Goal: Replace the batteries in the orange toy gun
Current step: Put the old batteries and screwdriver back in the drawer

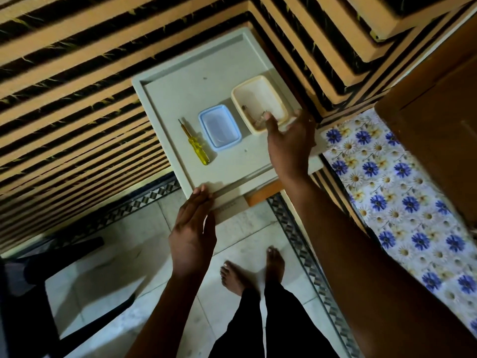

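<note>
No orange toy gun shows in the head view. A pale square table top (180, 99) carries a yellow-handled screwdriver (197, 148), an empty blue-rimmed clear box (219, 127) and a cream box (258, 99) holding a few small items that I cannot make out. My right hand (289, 148) holds the cream box's near right corner, thumb inside the rim and fingers outside it. My left hand (193, 228) rests with straight fingers on the table's near left corner.
Striped orange-and-black steps surround the table on the left, back and right. A blue-flowered cloth (400, 202) and a brown board (438, 112) lie to the right. A dark chair (38, 293) stands on the tiled floor at lower left, my bare feet (253, 270) beneath me.
</note>
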Motion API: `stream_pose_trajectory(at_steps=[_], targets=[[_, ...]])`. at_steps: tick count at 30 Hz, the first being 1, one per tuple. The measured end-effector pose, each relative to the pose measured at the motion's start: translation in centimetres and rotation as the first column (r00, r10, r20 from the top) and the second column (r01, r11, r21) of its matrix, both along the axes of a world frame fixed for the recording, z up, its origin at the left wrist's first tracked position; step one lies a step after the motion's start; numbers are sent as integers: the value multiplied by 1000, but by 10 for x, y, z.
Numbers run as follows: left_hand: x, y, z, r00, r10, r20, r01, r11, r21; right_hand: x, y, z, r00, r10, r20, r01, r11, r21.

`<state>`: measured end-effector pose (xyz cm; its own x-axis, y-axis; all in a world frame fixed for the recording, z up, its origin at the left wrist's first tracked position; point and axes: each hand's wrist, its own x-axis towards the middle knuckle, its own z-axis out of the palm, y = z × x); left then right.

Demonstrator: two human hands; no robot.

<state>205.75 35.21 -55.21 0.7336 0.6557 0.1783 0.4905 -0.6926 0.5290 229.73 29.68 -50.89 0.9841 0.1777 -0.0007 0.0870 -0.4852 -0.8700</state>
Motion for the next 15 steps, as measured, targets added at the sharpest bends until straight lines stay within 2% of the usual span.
stream_pose_trajectory(at_steps=[3, 5, 11, 15], targets=[[0, 1, -1, 1000, -14, 5, 13, 1000, 8, 25, 25, -9, 981, -69, -182, 67, 998, -18], [-1, 2, -1, 1000, -15, 8, 15, 1000, 10, 34, 30, -10, 951, -93, -294, 110, 993, 41], [0, 1, -4, 999, -21, 46, 20, 1000, 18, 18, -4, 8, 941, -90, -325, 135, 984, 117], [1, 2, -5, 999, -14, 51, 13, 999, 36, -16, -55, 6, 920, -99, -379, 202, 948, 244]])
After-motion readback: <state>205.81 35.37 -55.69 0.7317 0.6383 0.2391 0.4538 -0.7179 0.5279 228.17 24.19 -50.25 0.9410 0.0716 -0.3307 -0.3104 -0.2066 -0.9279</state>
